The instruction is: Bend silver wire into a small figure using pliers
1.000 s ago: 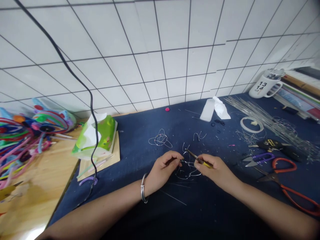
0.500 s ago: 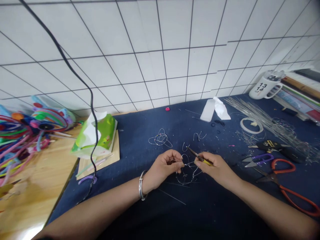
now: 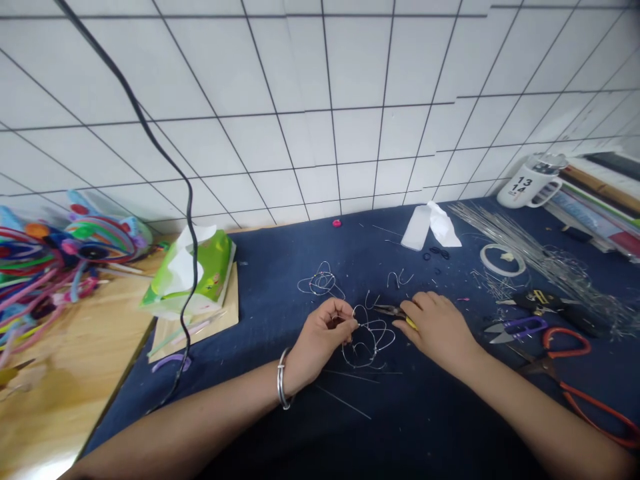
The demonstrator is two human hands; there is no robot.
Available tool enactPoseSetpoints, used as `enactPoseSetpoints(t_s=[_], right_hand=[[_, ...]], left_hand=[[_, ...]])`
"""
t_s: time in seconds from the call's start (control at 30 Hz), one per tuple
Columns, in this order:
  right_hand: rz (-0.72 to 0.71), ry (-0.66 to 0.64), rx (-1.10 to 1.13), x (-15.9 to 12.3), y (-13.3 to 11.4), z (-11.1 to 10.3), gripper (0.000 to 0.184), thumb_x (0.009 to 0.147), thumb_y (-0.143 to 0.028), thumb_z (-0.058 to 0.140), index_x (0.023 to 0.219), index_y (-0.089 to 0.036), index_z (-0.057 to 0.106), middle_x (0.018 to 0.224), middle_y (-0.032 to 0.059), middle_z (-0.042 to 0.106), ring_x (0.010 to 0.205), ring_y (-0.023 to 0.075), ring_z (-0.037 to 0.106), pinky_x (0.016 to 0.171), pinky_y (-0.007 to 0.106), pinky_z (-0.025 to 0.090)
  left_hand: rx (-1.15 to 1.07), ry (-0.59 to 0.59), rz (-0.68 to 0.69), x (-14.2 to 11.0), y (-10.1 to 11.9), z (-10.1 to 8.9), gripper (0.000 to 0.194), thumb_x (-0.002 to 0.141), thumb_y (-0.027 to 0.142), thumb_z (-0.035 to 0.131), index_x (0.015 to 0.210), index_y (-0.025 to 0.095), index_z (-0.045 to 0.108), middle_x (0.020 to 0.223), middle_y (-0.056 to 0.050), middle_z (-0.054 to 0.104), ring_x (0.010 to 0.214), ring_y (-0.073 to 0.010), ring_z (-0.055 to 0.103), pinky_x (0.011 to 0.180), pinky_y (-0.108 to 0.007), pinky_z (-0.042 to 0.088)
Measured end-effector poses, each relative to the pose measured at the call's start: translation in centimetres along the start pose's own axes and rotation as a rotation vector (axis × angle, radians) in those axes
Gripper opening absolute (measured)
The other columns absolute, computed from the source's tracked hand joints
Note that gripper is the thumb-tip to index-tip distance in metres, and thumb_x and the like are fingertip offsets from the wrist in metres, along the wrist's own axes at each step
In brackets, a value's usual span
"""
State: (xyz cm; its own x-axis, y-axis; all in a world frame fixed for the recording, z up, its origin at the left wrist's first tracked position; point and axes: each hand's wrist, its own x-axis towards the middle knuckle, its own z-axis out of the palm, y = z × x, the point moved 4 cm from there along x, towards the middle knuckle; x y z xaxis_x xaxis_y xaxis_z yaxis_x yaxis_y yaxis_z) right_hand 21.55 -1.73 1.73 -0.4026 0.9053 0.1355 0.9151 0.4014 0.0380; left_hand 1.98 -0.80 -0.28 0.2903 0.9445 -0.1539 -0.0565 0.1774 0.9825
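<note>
Between thumb and fingers, my left hand (image 3: 327,337) pinches a looped wire shape (image 3: 376,339) made of thin silvery wire with several round loops. My right hand (image 3: 436,328) is closed around a pair of pliers (image 3: 393,311) with a yellow grip, jaws pointing left. Their tips lie just right of the wire shape, close to a small bent wire piece (image 3: 369,300); whether they touch it I cannot tell. Behind my left hand a second wire shape (image 3: 321,283) with small coloured beads lies on the dark blue cloth (image 3: 280,267).
Scissors with orange handles (image 3: 567,337), purple scissors (image 3: 523,325) and a bundle of straight wires (image 3: 505,230) lie to the right. A white mug (image 3: 523,187) stands by stacked books (image 3: 597,200). On the left are a tissue pack (image 3: 215,263) and a hanging black cable (image 3: 190,200).
My right hand has turned palm-down around the pliers and moved slightly right, off the wire loops. My left hand has shifted slightly left with the wire shape, whose loops now show more fully.
</note>
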Motion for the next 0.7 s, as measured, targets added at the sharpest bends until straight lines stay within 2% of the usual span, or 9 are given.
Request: enactPoseSetpoints(t_s=[0.17,0.33,0.53,0.7], right_hand=[[-0.020,-0.019,-0.097,0.5,-0.9,-0.2,0.023,0.085,-0.036,0.040,0.084,-0.019,0.056,0.077,0.0074,0.050,0.077,0.0208,0.045,0.067,0.033,0.032],[-0.030,0.003,-0.072,0.8,-0.9,-0.6,0.022,0.085,-0.035,0.042,0.083,-0.019,0.057,0.077,0.0076,0.051,0.076,0.0198,0.046,0.068,0.033,0.031],[-0.026,-0.010,-0.045,0.6,-0.3,-0.6,0.024,0.084,-0.037,0.042,0.083,-0.020,0.057,0.076,0.0069,0.050,0.076,0.0197,0.046,0.067,0.033,0.032],[-0.049,-0.069,-0.085,-0.3,1.0,-1.4,0.021,0.082,-0.037,0.045,0.081,-0.020,0.057,0.076,0.0064,0.050,0.076,0.0202,0.045,0.068,0.034,0.031]], left_hand=[[0.015,-0.009,0.003,-0.1,0.0,0.1,0.008,0.076,0.017,0.055,0.083,0.017,0.050,0.069,0.003,0.049,0.056,-0.0067,0.045,0.053,-0.019,0.041],[0.030,-0.009,-0.008,-0.1,0.2,0.0,0.008,0.076,0.018,0.055,0.083,0.017,0.051,0.070,0.002,0.049,0.056,-0.0073,0.046,0.054,-0.021,0.042],[0.046,-0.007,-0.003,0.0,0.2,0.0,0.008,0.076,0.019,0.055,0.083,0.017,0.051,0.070,0.002,0.050,0.056,-0.0078,0.046,0.054,-0.021,0.042],[0.045,-0.015,-0.005,0.1,0.0,0.0,0.007,0.077,0.018,0.054,0.083,0.017,0.051,0.069,0.002,0.049,0.057,-0.0077,0.046,0.054,-0.020,0.041]])
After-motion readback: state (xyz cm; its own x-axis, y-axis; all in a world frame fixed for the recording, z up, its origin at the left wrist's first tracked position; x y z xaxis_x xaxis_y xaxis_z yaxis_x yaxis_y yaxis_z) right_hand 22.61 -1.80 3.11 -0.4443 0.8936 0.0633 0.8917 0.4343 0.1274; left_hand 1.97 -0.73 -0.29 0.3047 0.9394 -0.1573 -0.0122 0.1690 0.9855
